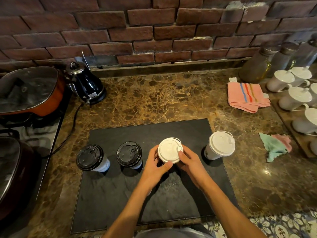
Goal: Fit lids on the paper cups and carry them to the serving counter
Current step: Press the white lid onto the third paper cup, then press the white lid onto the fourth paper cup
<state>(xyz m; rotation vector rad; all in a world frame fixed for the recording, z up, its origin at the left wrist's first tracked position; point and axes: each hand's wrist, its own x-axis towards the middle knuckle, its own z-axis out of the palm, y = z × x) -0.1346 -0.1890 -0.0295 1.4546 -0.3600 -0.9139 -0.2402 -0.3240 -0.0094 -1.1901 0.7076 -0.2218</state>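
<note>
Several paper cups stand in a row on a black mat [120, 200]. Two on the left carry black lids [90, 157] [129, 153]. The cup on the right [220, 145] has a white lid. Between them, my left hand [155, 166] and my right hand [190, 161] wrap around a third cup from both sides, its body mostly hidden. A white lid [169, 150] sits on top of it, with my thumbs pressing at its near rim.
A black electric kettle [86, 85] and its cord sit at the back left beside an orange pan [29, 91] on the stove. A pink striped towel [247, 97], white lidded mugs [295, 98], glass jars and small cloths [276, 146] occupy the right side. A brick wall runs behind.
</note>
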